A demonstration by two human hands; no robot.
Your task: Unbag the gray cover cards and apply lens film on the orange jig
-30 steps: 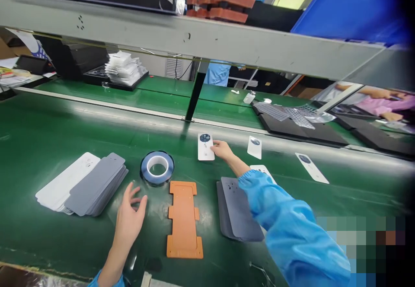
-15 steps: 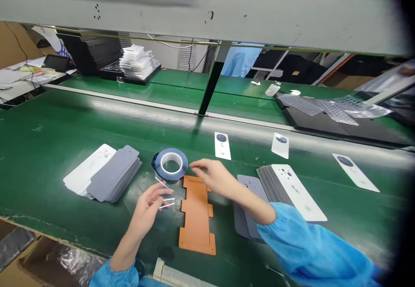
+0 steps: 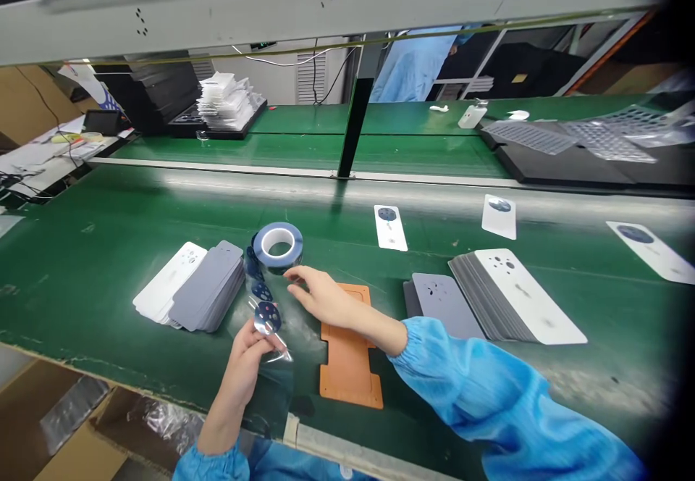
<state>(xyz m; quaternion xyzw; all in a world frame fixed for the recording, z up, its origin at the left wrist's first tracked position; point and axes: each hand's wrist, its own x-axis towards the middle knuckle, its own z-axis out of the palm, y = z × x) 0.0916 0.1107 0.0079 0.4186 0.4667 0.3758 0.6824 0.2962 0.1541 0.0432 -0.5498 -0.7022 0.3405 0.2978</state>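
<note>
My left hand (image 3: 245,365) is closed on a clear film strip with dark round stickers (image 3: 267,317) dotted with small holes. From there the strip runs back to a blue tape roll (image 3: 298,247) with a white core, lying flat on the green bench. My right hand (image 3: 324,300) is over the upper left of an orange fixture plate (image 3: 350,365), partly covering it. Its thumb and forefinger are slightly apart, near the strip, with nothing visible between them. The fixture's notched lower edge shows.
At left lies a pile of white and grey phone-shaped cards (image 3: 203,293). A second stack of cards (image 3: 521,296) lies at right, beside grey cards (image 3: 442,303). White cards bearing dark circles (image 3: 391,235) are spread behind. A black post (image 3: 355,130) stands mid-bench.
My left hand has drawn up the film strip, and a dark round sticker now shows at its fingertips. The right hand has moved left and nearer, away from the roll. The camera view has shifted.
</note>
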